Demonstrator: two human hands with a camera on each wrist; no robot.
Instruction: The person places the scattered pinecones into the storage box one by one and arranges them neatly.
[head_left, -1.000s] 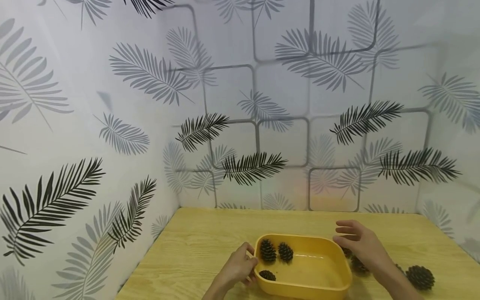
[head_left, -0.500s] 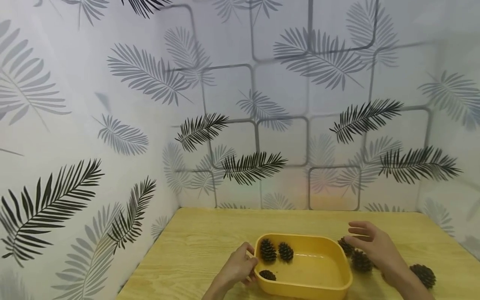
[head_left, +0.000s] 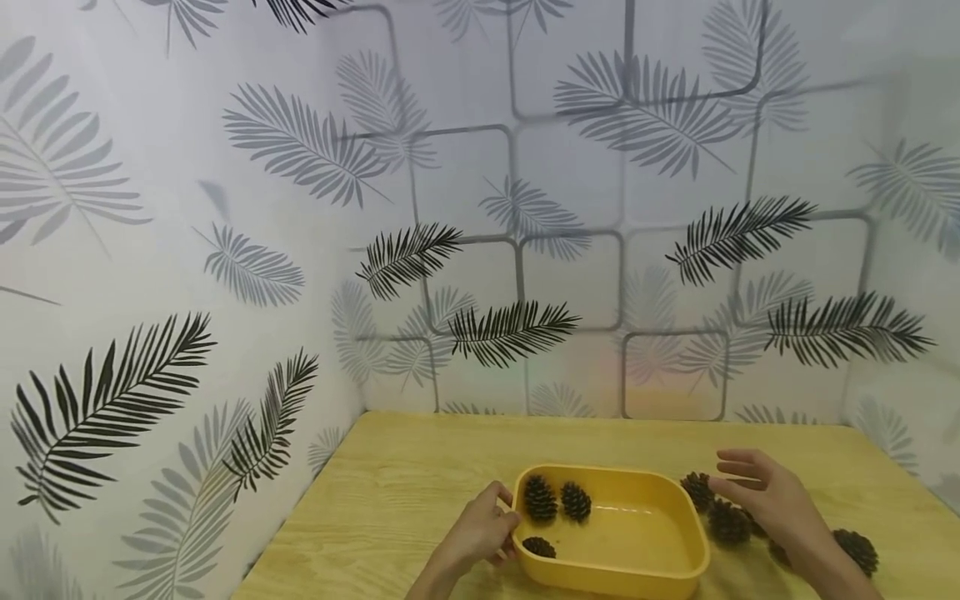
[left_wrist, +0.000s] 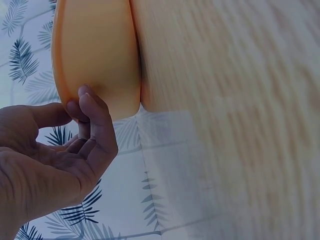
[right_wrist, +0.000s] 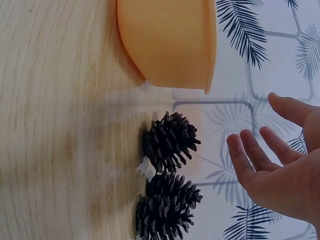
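A yellow plastic tub (head_left: pixel 600 571) stands on the table. Three pine cones lie in it: a larger pine cone (head_left: pixel 539 500) at the back left corner, a second pine cone (head_left: pixel 576 502) beside it and another pine cone (head_left: pixel 538 547) near the front left. My left hand (head_left: pixel 480 530) grips the tub's left end at the rim, its fingers curled against the outer wall in the left wrist view. My right hand (head_left: pixel 776 500) holds nothing; its fingers are parted and loosely bent above loose pine cones right of the tub, nearest a dark pine cone (head_left: pixel 727 523).
Another pine cone (head_left: pixel 697 492) sits behind, by the tub's right back corner. Farther right lies a pine cone (head_left: pixel 857 551) beside my forearm, which partly covers others. The wood-patterned table (head_left: pixel 405 467) meets a leaf-patterned wall covering (head_left: pixel 570 367) at the back.
My right hand has moved right, away from the tub's right rim, uncovering more of the pine cones beside it. The left hand and the tub stay in place.
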